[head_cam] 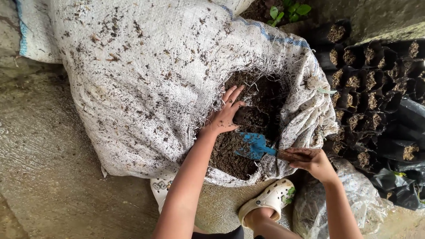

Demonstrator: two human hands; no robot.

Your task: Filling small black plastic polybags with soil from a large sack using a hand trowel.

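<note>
A big white woven sack [146, 75] lies on its side, its torn mouth open and full of dark soil [234, 155]. My left hand [225, 116] rests inside the opening, fingers around the rim of a small black nursery bag [252, 117] set in the soil. My right hand [312, 160] grips the wooden handle of a blue trowel [253, 145]. The trowel's blade lies on the soil just below the black bag.
Several soil-filled black nursery bags [367, 79] stand packed together at the right. A clear plastic bag [354, 194] lies below them. My white clog [271, 199] is at the sack's lower edge. Concrete floor [48, 168] spreads to the left.
</note>
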